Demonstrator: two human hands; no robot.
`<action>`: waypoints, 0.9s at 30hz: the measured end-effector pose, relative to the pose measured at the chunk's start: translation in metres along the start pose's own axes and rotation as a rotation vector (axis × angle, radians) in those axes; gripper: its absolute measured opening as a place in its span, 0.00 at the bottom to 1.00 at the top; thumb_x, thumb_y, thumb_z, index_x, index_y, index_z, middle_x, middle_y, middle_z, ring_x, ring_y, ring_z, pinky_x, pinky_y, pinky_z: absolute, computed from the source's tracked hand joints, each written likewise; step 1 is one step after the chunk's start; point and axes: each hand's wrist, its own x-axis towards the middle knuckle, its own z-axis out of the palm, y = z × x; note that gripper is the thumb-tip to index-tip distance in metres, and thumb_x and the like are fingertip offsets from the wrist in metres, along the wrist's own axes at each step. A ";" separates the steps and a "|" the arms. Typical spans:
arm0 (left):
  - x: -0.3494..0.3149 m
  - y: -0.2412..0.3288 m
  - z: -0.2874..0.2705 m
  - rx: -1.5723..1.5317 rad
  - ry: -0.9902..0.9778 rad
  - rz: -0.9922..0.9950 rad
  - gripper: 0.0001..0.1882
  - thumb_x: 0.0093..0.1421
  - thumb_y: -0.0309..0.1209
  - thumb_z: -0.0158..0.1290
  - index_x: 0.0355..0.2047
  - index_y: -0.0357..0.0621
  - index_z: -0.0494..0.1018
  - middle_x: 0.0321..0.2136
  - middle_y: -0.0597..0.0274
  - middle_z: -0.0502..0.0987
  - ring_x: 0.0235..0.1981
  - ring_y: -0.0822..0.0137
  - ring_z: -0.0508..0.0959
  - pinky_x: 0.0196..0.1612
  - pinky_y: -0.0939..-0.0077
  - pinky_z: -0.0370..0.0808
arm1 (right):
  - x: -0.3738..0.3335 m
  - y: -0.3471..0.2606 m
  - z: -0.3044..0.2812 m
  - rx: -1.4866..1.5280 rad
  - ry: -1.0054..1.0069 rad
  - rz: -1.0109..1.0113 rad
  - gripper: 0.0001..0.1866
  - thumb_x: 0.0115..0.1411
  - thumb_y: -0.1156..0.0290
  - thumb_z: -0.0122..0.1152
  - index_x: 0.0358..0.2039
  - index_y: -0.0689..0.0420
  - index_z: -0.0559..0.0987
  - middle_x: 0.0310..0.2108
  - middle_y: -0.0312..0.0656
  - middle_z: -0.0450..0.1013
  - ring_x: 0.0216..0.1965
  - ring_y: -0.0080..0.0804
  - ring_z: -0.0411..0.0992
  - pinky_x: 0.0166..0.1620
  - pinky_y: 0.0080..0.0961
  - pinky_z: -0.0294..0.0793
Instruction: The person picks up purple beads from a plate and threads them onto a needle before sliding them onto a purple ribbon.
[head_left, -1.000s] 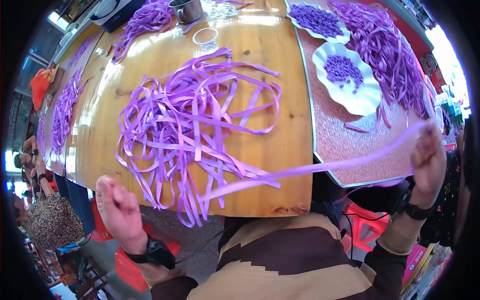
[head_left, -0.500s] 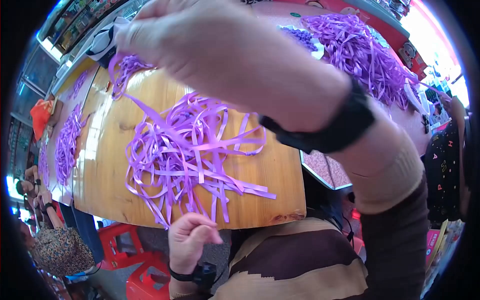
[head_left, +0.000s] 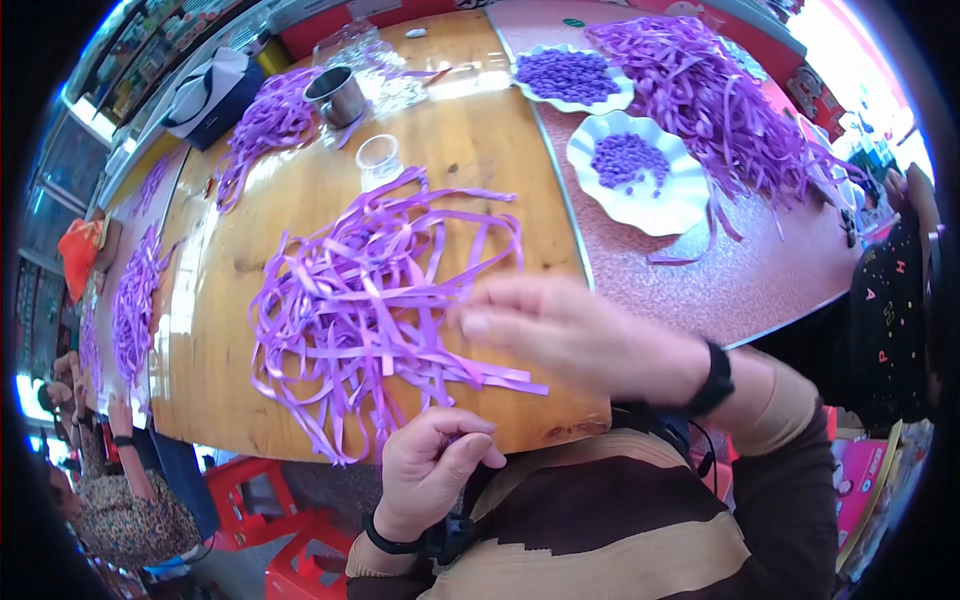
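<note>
A loose heap of purple ribbons (head_left: 370,290) lies on the wooden table in front of me. At its right edge hovers my right hand (head_left: 545,330), smeared by motion, so its fingers and anything in them are unclear. My left hand (head_left: 435,468) is at the table's near edge, just below the heap. Its fingers are curled closed, thumb against the forefinger; whatever may be inside is hidden.
Two white scalloped plates of purple beads, a fuller one (head_left: 560,80) and a nearer one (head_left: 680,195), stand right. Behind them rises a big ribbon pile (head_left: 710,100). A metal mug (head_left: 335,97), a clear plastic cup (head_left: 378,155) and red stools (head_left: 250,495) are also around.
My right hand has swung from the far left, where a ribbon hung by it, back to the heap's right edge. My left hand has shifted slightly right, still closed.
</note>
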 end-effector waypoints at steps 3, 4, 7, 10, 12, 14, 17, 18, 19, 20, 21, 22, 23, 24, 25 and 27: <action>0.016 -0.007 0.018 0.352 -0.027 0.161 0.06 0.58 0.27 0.50 0.32 0.35 0.69 0.21 0.59 0.75 0.22 0.72 0.75 0.26 0.83 0.70 | -0.044 0.033 0.019 0.635 0.016 0.169 0.20 0.65 0.60 0.39 0.44 0.64 0.71 0.41 0.39 0.69 0.43 0.24 0.67 0.48 0.23 0.66; 0.021 -0.010 0.024 0.567 -0.046 0.269 0.06 0.56 0.27 0.52 0.33 0.37 0.70 0.23 0.57 0.75 0.22 0.68 0.76 0.26 0.79 0.71 | -0.052 0.041 0.024 0.839 0.048 0.285 0.21 0.66 0.58 0.37 0.44 0.64 0.71 0.42 0.40 0.69 0.44 0.26 0.68 0.49 0.25 0.67; 0.034 -0.024 0.043 0.854 -0.141 0.459 0.08 0.53 0.26 0.54 0.34 0.41 0.71 0.24 0.55 0.75 0.23 0.60 0.76 0.26 0.73 0.72 | -0.066 0.070 0.031 1.250 0.109 0.264 0.26 0.66 0.54 0.32 0.44 0.64 0.71 0.44 0.43 0.70 0.45 0.29 0.69 0.49 0.28 0.67; 0.041 -0.028 0.066 1.005 -0.208 0.576 0.10 0.51 0.25 0.55 0.35 0.41 0.71 0.24 0.57 0.74 0.24 0.57 0.76 0.26 0.70 0.72 | -0.081 0.080 0.024 1.338 0.119 0.145 0.28 0.65 0.51 0.31 0.44 0.64 0.71 0.44 0.45 0.70 0.44 0.31 0.70 0.49 0.30 0.67; 0.047 -0.032 0.079 1.051 -0.216 0.643 0.10 0.50 0.25 0.55 0.35 0.41 0.71 0.23 0.59 0.74 0.22 0.59 0.75 0.25 0.70 0.71 | -0.092 0.084 0.021 1.361 0.150 0.123 0.29 0.65 0.50 0.30 0.45 0.64 0.71 0.43 0.44 0.71 0.43 0.31 0.70 0.49 0.31 0.66; 0.051 -0.033 0.094 1.116 -0.239 0.662 0.10 0.50 0.25 0.54 0.34 0.42 0.71 0.22 0.61 0.73 0.21 0.61 0.74 0.23 0.71 0.70 | -0.101 0.090 0.016 1.435 0.127 0.036 0.30 0.65 0.51 0.30 0.45 0.65 0.70 0.44 0.45 0.70 0.44 0.32 0.70 0.50 0.32 0.66; 0.057 -0.041 0.114 1.243 -0.261 0.707 0.09 0.50 0.25 0.51 0.34 0.42 0.70 0.20 0.62 0.71 0.19 0.64 0.72 0.21 0.72 0.68 | -0.112 0.099 0.011 1.509 0.192 -0.021 0.29 0.65 0.52 0.29 0.45 0.66 0.70 0.44 0.46 0.70 0.44 0.33 0.69 0.51 0.32 0.65; 0.059 -0.044 0.119 1.304 -0.265 0.733 0.09 0.51 0.26 0.50 0.34 0.43 0.70 0.20 0.63 0.70 0.19 0.65 0.71 0.20 0.72 0.67 | -0.117 0.100 0.007 1.513 0.195 -0.032 0.29 0.65 0.52 0.29 0.45 0.66 0.70 0.44 0.46 0.70 0.44 0.33 0.69 0.51 0.32 0.65; 0.059 -0.045 0.125 1.312 -0.273 0.733 0.09 0.51 0.26 0.50 0.34 0.43 0.70 0.20 0.63 0.70 0.19 0.65 0.71 0.20 0.72 0.67 | -0.121 0.102 0.006 1.527 0.202 -0.070 0.29 0.65 0.53 0.29 0.45 0.66 0.70 0.44 0.46 0.70 0.45 0.33 0.69 0.52 0.31 0.64; 0.062 -0.046 0.132 1.345 -0.272 0.775 0.09 0.51 0.26 0.49 0.34 0.42 0.70 0.20 0.63 0.69 0.19 0.65 0.71 0.20 0.73 0.67 | -0.125 0.103 0.004 1.541 0.208 -0.107 0.28 0.66 0.54 0.29 0.45 0.67 0.70 0.44 0.46 0.69 0.45 0.33 0.68 0.53 0.31 0.63; 0.064 -0.047 0.139 1.377 -0.270 0.816 0.09 0.51 0.26 0.49 0.35 0.42 0.69 0.20 0.63 0.69 0.20 0.65 0.72 0.19 0.73 0.67 | -0.130 0.103 0.003 1.549 0.207 -0.114 0.28 0.66 0.54 0.29 0.45 0.67 0.70 0.44 0.46 0.69 0.45 0.33 0.68 0.53 0.31 0.63; 0.066 -0.048 0.145 1.387 -0.276 0.812 0.09 0.51 0.26 0.49 0.35 0.42 0.69 0.20 0.63 0.69 0.20 0.65 0.72 0.19 0.73 0.67 | -0.134 0.103 0.000 1.546 0.243 -0.144 0.27 0.66 0.55 0.30 0.45 0.67 0.70 0.44 0.45 0.69 0.46 0.33 0.67 0.54 0.30 0.62; 0.068 -0.049 0.152 1.368 -0.288 0.745 0.09 0.51 0.25 0.51 0.35 0.41 0.69 0.22 0.59 0.71 0.22 0.61 0.73 0.22 0.70 0.69 | -0.138 0.103 -0.002 1.543 0.280 -0.173 0.26 0.66 0.57 0.30 0.45 0.66 0.70 0.44 0.44 0.69 0.47 0.32 0.66 0.54 0.29 0.62; 0.070 -0.050 0.158 1.349 -0.298 0.678 0.10 0.51 0.25 0.53 0.35 0.39 0.70 0.24 0.56 0.74 0.24 0.58 0.75 0.25 0.68 0.71 | -0.143 0.103 -0.004 1.552 0.274 -0.175 0.26 0.66 0.57 0.30 0.45 0.66 0.70 0.44 0.44 0.69 0.47 0.32 0.66 0.54 0.29 0.62; 0.071 -0.051 0.162 1.358 -0.301 0.673 0.10 0.51 0.25 0.53 0.35 0.39 0.70 0.24 0.56 0.74 0.24 0.58 0.75 0.25 0.68 0.71 | -0.148 0.103 -0.005 1.544 0.306 -0.200 0.24 0.66 0.59 0.31 0.45 0.66 0.70 0.44 0.44 0.68 0.47 0.31 0.66 0.55 0.28 0.61; 0.073 -0.056 0.169 1.327 -0.305 0.680 0.09 0.52 0.25 0.52 0.35 0.39 0.68 0.24 0.55 0.74 0.24 0.57 0.75 0.25 0.68 0.70 | -0.155 0.104 -0.007 1.543 0.333 -0.222 0.23 0.65 0.61 0.31 0.45 0.65 0.70 0.44 0.43 0.68 0.48 0.30 0.65 0.55 0.27 0.60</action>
